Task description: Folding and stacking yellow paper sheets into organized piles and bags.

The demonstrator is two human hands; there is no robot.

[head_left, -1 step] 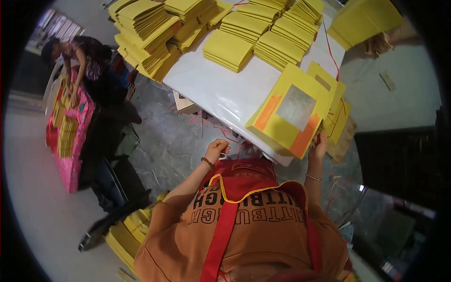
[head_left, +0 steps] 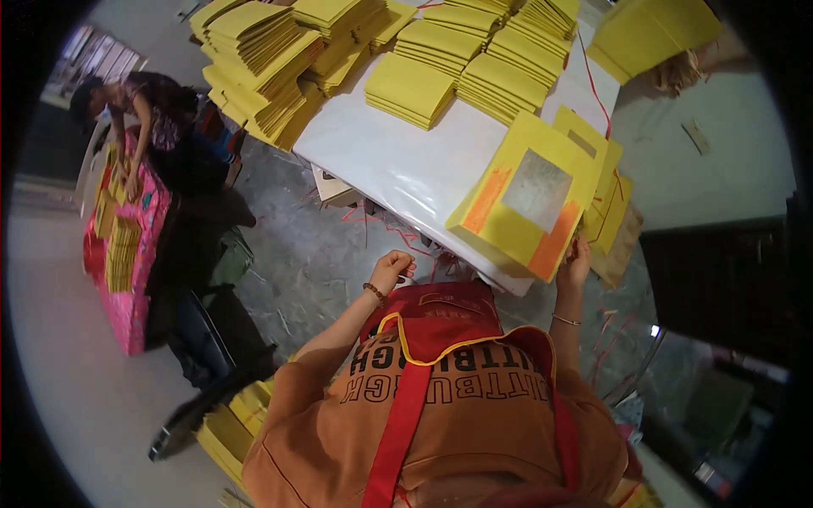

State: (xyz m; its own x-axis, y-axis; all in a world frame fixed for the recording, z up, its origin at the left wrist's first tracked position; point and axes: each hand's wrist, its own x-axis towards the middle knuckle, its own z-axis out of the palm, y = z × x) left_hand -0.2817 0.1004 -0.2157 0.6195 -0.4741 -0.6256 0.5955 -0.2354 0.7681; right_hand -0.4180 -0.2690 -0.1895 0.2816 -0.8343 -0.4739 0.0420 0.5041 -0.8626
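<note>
My left hand [head_left: 392, 273] hovers before the table's near edge, fingers curled in and apparently holding nothing. A brown beaded bracelet circles its wrist. My right hand [head_left: 574, 264] is at the lower right corner of a yellow box-like form [head_left: 506, 190], its fingers curled beside the edge; whatever lies between them is hidden. On top, the form has a grey rectangular patch and two orange strips. It rests at the right corner of a white-covered table [head_left: 373, 157]. Yellow folded pieces [head_left: 603, 220] with red string lie just right of it.
Several stacks of folded yellow pieces [head_left: 411, 89] cover the table's far side. A yellow carton [head_left: 656, 38] stands beyond at right. Leftward, another person [head_left: 148, 114] bends over a pink-covered table [head_left: 135, 288]. A dark chair [head_left: 207, 330] stands left; red string scraps [head_left: 385, 229] litter the floor.
The view has shifted very slightly. Neither hand visibly moves relative to the table or the yellow form.
</note>
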